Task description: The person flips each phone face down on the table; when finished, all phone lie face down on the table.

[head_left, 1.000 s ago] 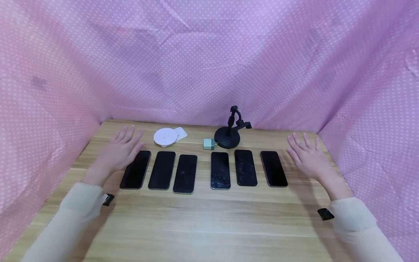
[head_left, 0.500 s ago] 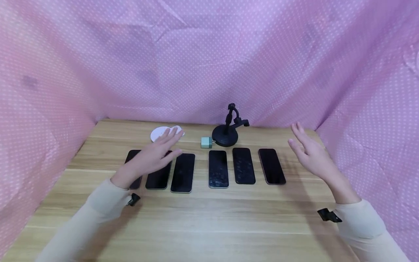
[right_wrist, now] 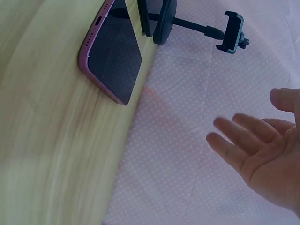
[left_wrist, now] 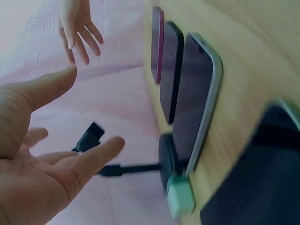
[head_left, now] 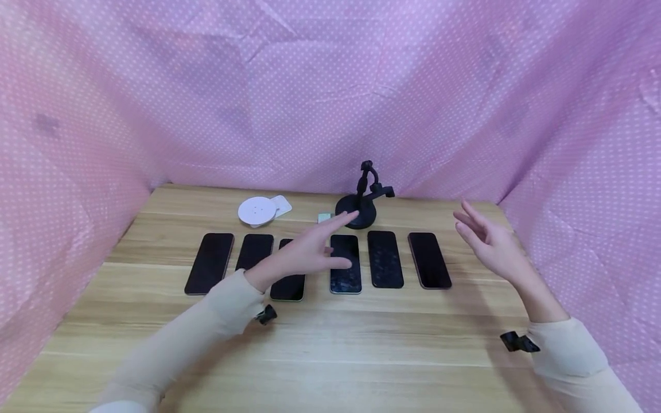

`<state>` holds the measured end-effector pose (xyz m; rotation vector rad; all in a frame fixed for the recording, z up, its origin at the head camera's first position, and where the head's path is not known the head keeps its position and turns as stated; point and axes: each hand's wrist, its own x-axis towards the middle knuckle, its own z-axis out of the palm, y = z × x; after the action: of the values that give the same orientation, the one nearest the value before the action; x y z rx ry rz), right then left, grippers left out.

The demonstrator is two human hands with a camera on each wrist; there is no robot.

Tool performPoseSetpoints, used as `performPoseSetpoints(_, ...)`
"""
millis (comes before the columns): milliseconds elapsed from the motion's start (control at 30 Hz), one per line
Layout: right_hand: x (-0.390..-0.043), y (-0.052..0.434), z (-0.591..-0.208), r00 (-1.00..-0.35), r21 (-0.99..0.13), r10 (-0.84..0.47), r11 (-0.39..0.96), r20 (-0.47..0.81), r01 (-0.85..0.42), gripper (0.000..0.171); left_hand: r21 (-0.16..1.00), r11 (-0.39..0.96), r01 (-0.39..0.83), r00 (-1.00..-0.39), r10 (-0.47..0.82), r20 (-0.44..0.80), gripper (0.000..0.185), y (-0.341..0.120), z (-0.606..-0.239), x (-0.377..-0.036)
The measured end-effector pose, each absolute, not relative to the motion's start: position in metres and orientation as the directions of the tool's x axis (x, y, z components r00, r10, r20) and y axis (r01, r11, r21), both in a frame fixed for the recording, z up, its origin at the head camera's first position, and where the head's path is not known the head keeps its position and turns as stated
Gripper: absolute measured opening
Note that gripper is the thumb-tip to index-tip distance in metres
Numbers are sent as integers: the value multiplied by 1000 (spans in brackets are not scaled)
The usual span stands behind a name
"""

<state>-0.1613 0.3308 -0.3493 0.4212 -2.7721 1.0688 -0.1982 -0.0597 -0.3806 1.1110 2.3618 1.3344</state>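
Note:
My left hand (head_left: pixel 304 252) is raised over the middle of a row of several dark-screened smartphones, fingers extended and thumb spread, holding nothing. In the head view it overlaps the third phone from the left (head_left: pixel 288 288) and part of the silver-edged phone (head_left: pixel 346 281) beside it. A black phone (head_left: pixel 385 259) lies further right. Past the row's right end, my right hand (head_left: pixel 490 244) hovers with loosely bent fingers and an empty palm. Nearest to it lies the phone with a pinkish frame (right_wrist: pixel 115 56), flat and face up.
Behind the phones stands a black phone stand (head_left: pixel 356 206) on a round base. Beside that base is a pale green charger cube (left_wrist: pixel 180 197), partly hidden in the head view. A white disc (head_left: pixel 256 210) lies at the back left. Pink dotted cloth (head_left: pixel 330 103) surrounds the wooden table (head_left: pixel 330 355).
My left hand has swept right from the leftmost phone to the row's middle, uncovering that phone. My right hand has risen slightly and turned onto its side. The phones lie as before.

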Motion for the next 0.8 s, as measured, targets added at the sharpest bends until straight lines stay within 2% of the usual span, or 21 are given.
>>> performPoseSetpoints(67,-163,334,-352,-953,-639,-198,708,227,-300,59,852,281,441,-720,678,149,87,-49,-383,-201)
performPoseSetpoints(200,-170,342,-362,-962,-727,-210,631,175,-270,56,914,240,328,-758,644,103,75,-25,-391,-206)
performPoseSetpoints(400,-182,357,-386,-981,-843,-195,528,-2,-104,56,991,116,62,-760,649,-29,63,14,-406,-203)
performPoseSetpoints(533,-190,364,-401,-979,-856,-177,517,-105,-2,56,989,140,-44,-760,637,-124,68,39,-414,-200)
performPoseSetpoints(800,-205,365,-425,-951,-878,-166,450,-261,162,56,965,207,-159,-781,572,-251,68,79,-427,-213)
